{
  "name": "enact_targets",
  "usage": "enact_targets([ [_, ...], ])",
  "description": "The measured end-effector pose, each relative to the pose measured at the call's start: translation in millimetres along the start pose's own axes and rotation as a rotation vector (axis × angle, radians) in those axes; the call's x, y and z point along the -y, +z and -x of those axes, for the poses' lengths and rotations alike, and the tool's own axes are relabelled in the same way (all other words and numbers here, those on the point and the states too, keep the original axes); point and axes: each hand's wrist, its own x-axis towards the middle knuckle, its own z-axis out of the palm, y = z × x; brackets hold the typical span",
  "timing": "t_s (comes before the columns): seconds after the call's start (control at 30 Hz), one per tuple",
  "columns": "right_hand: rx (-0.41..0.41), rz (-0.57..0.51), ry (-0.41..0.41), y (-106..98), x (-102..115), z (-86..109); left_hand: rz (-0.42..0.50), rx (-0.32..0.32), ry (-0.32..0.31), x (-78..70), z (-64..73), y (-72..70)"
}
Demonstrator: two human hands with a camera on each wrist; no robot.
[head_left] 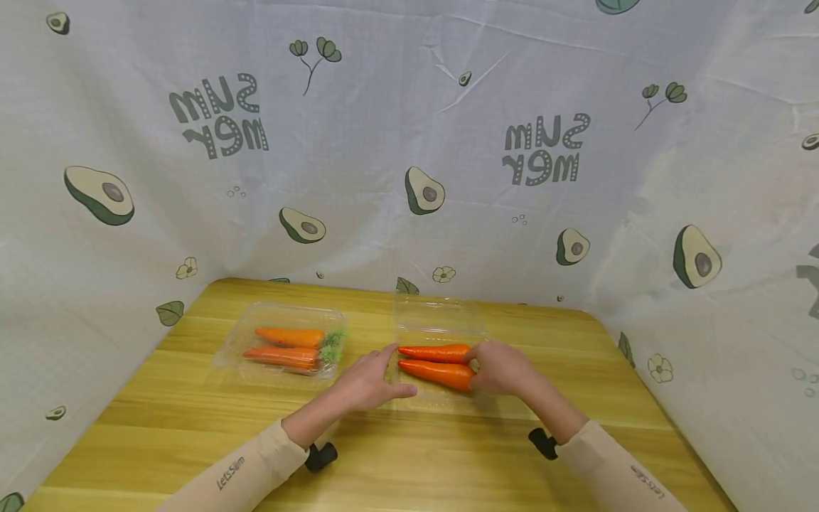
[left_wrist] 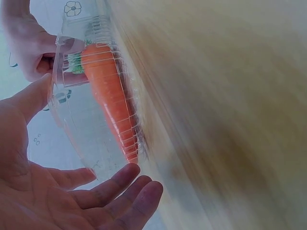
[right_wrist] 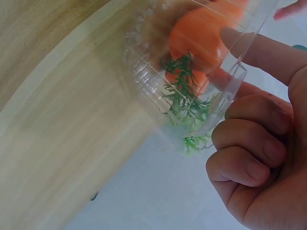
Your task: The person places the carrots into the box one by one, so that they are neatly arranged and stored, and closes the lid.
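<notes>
Two orange carrots [head_left: 438, 371] lie side by side in a clear plastic clamshell box [left_wrist: 76, 129], whose lid [head_left: 441, 315] is folded back. My right hand [head_left: 505, 366] reaches over the box's right end and pinches the thick end of the nearer carrot [right_wrist: 196, 40] between thumb and forefinger. Its other fingers are curled. Green leaves [right_wrist: 184, 103] show beside that grip, behind the clear wall. My left hand [head_left: 367, 382] is at the box's left end with fingers spread, its thumb [left_wrist: 36, 98] by the near rim and its fingertips close to the carrot tips.
On the left of the wooden table [head_left: 192, 419] sits another clear box [head_left: 256, 313] holding orange carrots with green leaves [head_left: 333, 346]. A white avocado-print curtain [head_left: 371, 142] surrounds the table's back and sides.
</notes>
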Motion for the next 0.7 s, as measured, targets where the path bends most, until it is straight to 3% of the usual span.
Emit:
enact_targets([
  [0.27,-0.035,-0.01,0.0,-2.7,-0.8,1.6,-0.007,0.002,-0.008,-2.5,0.4,-0.5],
  [0.7,-0.121,-0.246,0.018,-12.8,-24.4,-4.6,0.026,-0.046,-0.014,-2.0,-4.9,1.0],
])
